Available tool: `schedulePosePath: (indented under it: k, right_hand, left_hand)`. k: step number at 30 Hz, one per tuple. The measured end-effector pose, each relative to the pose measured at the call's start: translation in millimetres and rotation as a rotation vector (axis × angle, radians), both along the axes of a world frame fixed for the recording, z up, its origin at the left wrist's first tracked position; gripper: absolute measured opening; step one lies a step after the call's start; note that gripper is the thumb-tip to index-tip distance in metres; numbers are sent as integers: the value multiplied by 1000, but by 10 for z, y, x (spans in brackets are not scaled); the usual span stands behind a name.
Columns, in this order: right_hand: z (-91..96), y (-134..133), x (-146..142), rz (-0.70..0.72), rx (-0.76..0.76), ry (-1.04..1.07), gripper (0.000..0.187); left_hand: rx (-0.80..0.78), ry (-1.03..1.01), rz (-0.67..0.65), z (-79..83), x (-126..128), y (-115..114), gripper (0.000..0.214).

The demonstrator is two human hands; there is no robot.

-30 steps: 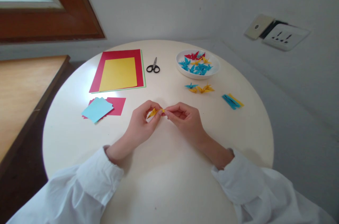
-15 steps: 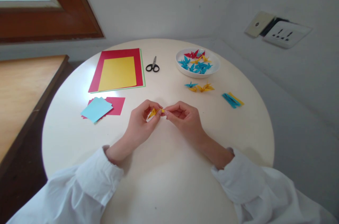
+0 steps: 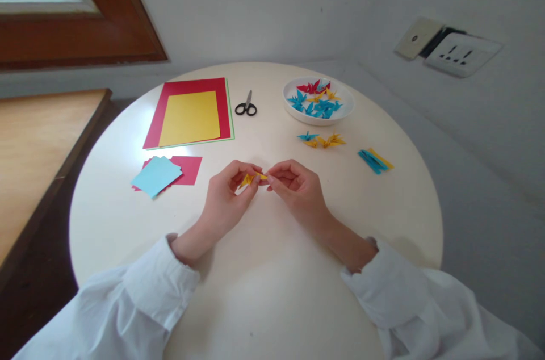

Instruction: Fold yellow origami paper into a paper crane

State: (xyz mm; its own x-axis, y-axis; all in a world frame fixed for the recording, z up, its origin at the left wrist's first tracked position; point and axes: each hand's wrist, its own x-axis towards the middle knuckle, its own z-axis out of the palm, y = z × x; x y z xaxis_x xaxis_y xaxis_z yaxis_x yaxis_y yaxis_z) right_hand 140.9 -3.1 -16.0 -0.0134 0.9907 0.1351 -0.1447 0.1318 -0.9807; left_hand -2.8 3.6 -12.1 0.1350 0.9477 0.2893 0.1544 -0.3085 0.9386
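Note:
Between my two hands, above the middle of the round table, is a small yellow origami crane (image 3: 247, 180), partly hidden by fingers. My left hand (image 3: 232, 189) is closed, pinching its body between thumb and forefinger. The fingertips of my right hand (image 3: 296, 187) pinch the crane's pointed right end. Beyond my right hand lie a blue paper crane (image 3: 307, 137) and some yellow paper cranes (image 3: 332, 141). A white dish (image 3: 286, 112) behind them holds several red, blue and yellow cranes.
Black-handled scissors (image 3: 246, 108) lie at the back, beside large red and yellow paper sheets (image 3: 189, 118). Light-blue squares (image 3: 156, 176) rest over pink paper (image 3: 191, 170) at the left. Folded blue and yellow strips (image 3: 373, 161) are at the right. A wooden surface (image 3: 38, 138) stands left of the table (image 3: 255, 292).
My right hand has shifted very slightly, and more of the crane's yellow pointed end shows between my fingertips. Both hands keep their pinch on it.

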Motion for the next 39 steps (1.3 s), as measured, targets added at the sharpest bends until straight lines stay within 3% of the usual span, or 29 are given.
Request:
schedulePosePath:
  k: [39]
  right_hand:
    - [-44,4,9,-39,83,-126,16]
  left_hand:
    - [25,58,31,-41,19,-24,7]
